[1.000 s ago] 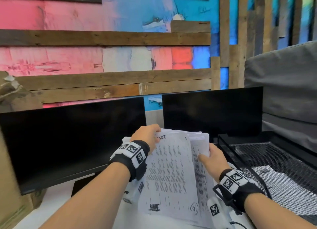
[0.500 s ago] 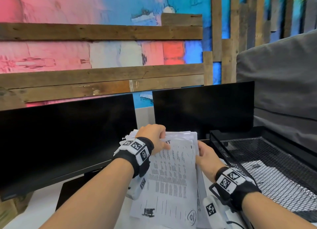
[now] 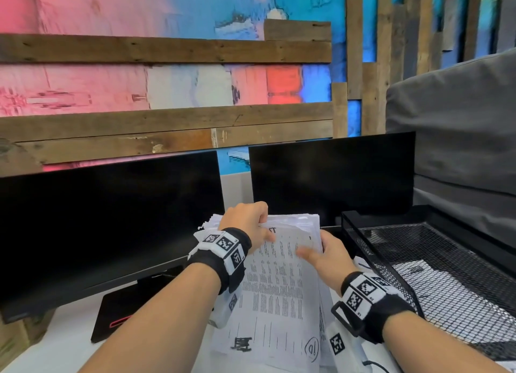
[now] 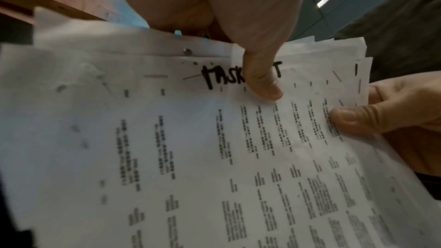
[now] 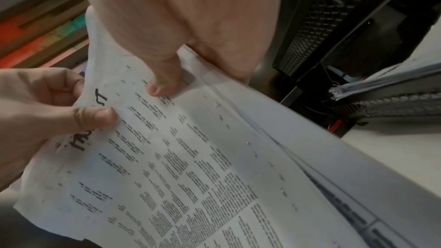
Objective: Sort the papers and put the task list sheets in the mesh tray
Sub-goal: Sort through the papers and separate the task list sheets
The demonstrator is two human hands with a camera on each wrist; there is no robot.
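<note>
I hold a stack of printed papers (image 3: 279, 283) up in front of me. Its top sheet (image 4: 190, 139) has "TASK LIST" handwritten in black marker. My left hand (image 3: 245, 222) pinches the stack's top edge, with the thumb (image 4: 264, 82) lying over the heading. At the right edge, my right hand (image 3: 326, 255) pinches the top sheet, thumb (image 5: 164, 80) on its face and fingers behind. The black mesh tray (image 3: 435, 264) stands to the right, with some paper (image 3: 416, 272) lying inside it.
Two dark monitors (image 3: 111, 219) (image 3: 332, 177) stand just behind the papers. A grey cushioned seat back (image 3: 458, 127) rises behind the tray. In the right wrist view, a lower mesh tier (image 5: 391, 101) holds more sheets (image 5: 381, 82). The white desk (image 3: 55, 347) lies below.
The stack has tilted up and closer together. My right thumb has slid onto the face of the top sheet, and my left hand grips the top edge nearer the heading.
</note>
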